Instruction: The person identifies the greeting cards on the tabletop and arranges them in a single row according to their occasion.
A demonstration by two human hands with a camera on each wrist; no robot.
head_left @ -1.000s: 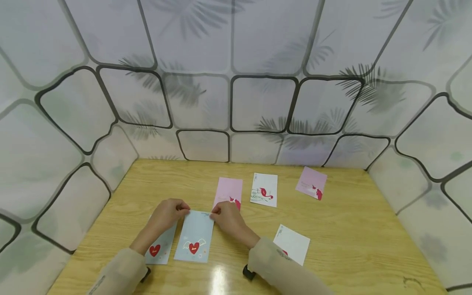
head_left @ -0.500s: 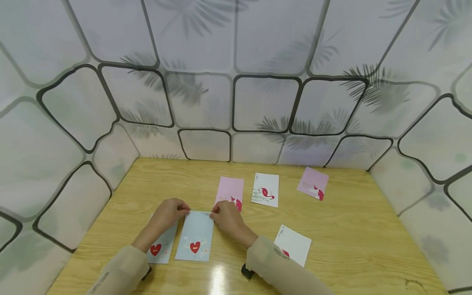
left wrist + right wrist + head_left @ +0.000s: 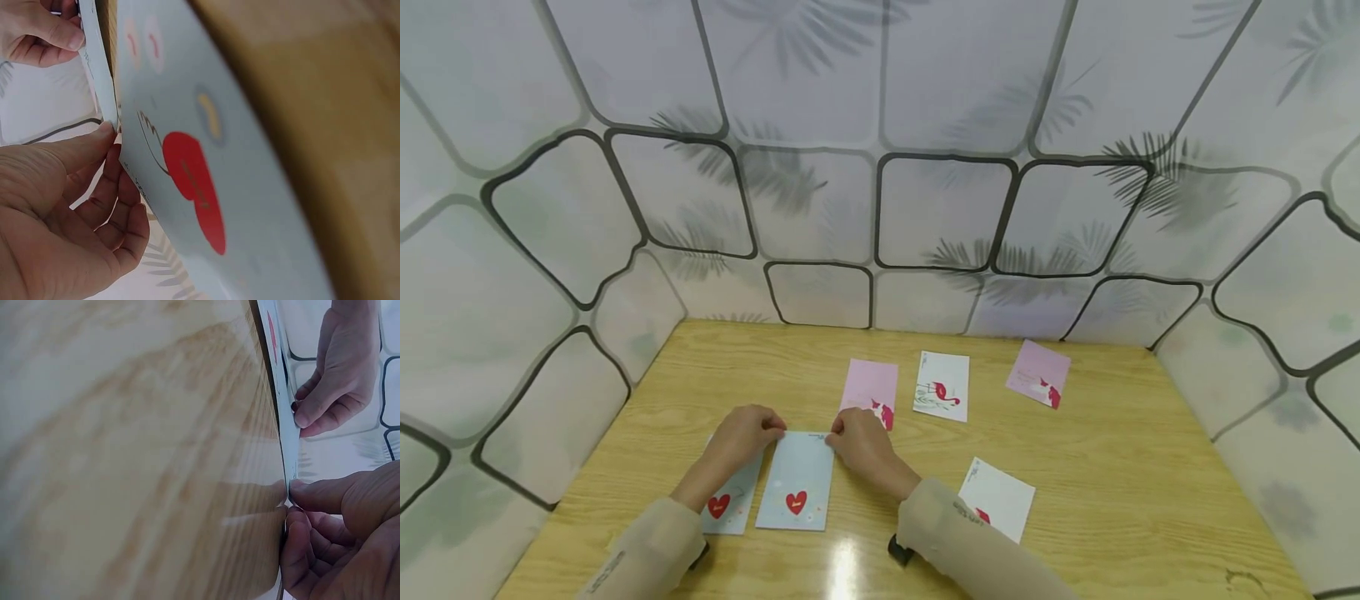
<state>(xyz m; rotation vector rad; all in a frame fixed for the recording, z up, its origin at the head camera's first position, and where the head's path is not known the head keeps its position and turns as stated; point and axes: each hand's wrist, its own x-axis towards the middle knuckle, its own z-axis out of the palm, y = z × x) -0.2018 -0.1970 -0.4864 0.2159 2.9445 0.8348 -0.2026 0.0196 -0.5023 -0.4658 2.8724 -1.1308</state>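
Left of centre on the counter (image 3: 1112, 492), as we look from the head camera, a pale blue card (image 3: 793, 471) with a red heart (image 3: 796, 502) lies between our two hands, its long axis running back toward us, the near end angled slightly left. Our left hand (image 3: 747, 429) pinches its far left corner and our right hand (image 3: 865, 450) its far right one, so neither is nearer; the card extends from both fingertips toward us. Our left forearm (image 3: 695, 481) slants inward over a second blue card (image 3: 732, 504) just beside the first; our right forearm (image 3: 899, 479) slants in from the other side.

From the left wrist, the second blue card fills much of the view, while the pinched one shows nearly edge-on. Our left thumb (image 3: 78, 148) meets its edge, the other fingers curled; whether they touch the second card we cannot tell.

From the right wrist, the pinched card is a thin sliver spanning both hands. Our right thumb (image 3: 325, 494) presses at its corner, the remaining fingers folded. Whether the card sits flush on the counter, we cannot judge.
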